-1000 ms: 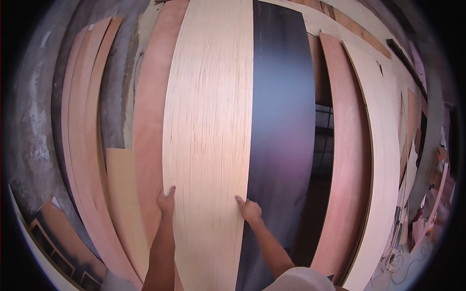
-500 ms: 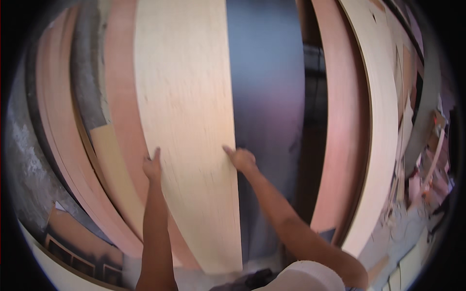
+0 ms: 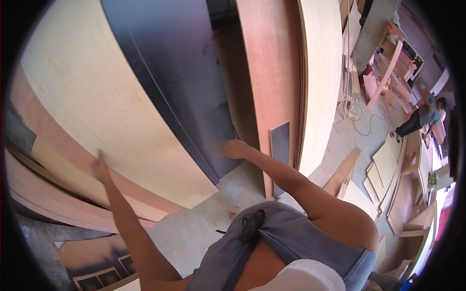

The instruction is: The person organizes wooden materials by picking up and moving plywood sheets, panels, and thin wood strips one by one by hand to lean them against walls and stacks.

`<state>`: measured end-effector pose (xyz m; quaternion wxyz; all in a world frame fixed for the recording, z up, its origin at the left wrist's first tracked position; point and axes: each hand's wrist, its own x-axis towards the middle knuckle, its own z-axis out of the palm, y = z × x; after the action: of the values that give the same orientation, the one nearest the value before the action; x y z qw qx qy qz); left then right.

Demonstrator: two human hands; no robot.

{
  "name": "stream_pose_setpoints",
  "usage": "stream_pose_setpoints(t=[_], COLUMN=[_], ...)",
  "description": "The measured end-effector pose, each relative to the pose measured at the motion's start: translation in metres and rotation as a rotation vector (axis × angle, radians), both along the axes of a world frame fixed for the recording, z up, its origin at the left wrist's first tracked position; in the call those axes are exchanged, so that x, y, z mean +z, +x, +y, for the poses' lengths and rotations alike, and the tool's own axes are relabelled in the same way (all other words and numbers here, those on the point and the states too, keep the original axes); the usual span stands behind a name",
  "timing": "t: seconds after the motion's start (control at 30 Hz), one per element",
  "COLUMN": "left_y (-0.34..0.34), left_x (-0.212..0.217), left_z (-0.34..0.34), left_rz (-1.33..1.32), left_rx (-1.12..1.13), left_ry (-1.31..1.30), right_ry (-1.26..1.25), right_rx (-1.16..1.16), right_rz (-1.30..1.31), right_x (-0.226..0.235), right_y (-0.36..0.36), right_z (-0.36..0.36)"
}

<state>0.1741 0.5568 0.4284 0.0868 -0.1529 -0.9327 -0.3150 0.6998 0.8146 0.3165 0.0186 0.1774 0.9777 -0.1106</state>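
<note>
Since a second ago my view has swung right and the pale plywood sheet (image 3: 111, 111) now leans across the left. I have my left hand (image 3: 100, 167) on its near left edge, fingers up; my right hand (image 3: 236, 148) is blurred against the dark board (image 3: 179, 72), grip unclear. I judge I'm mid-shift of the sheet; next I need a firm hold on both edges.

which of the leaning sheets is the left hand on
The pale light-wood sheet, the lightest-coloured one at the front of the stack. The left hand presses on its lower edge; the dark sheet lies behind it.
</note>
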Motion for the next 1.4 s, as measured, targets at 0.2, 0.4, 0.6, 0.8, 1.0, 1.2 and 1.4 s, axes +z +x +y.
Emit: stream_pose_setpoints(t=[0.2, 0.4, 0.6, 0.8, 1.0, 1.2, 1.4], left_y=[0.208, 0.469, 0.516, 0.597, 0.649, 0.672, 0.656], left_x=[-0.313, -0.279, -0.106, 0.072, 0.128, 0.115, 0.105], left_z=[-0.118, -0.035, 0.208, 0.441, 0.558, 0.565, 0.553], left_rz=[-0.268, -1.18, -0.874, -0.453, -0.299, -0.193, -0.075], left_rx=[-0.604, -0.127, -0.558, -0.919, -0.661, -0.642, -0.502], left_ry=[-0.641, 0.144, 0.504, 0.841, 0.843, 0.886, 0.752], right_ry=[-0.548, -0.127, -0.054, -0.116, -0.097, -0.304, -0.433], right_rx=[-0.853, -1.215, -1.317, -1.226, -1.171, -1.145, -1.122], right_rz=[0.248, 0.704, 1.059, 1.169, 1.085, 1.202, 1.032], right_x=[-0.017, 0.034, 0.092, 0.151, 0.177, 0.173, 0.177], right_y=[0.204, 0.342, 0.389, 0.407, 0.413, 0.442, 0.453], right_z=[0.022, 0.183, 0.372, 0.466, 0.505, 0.546, 0.541])
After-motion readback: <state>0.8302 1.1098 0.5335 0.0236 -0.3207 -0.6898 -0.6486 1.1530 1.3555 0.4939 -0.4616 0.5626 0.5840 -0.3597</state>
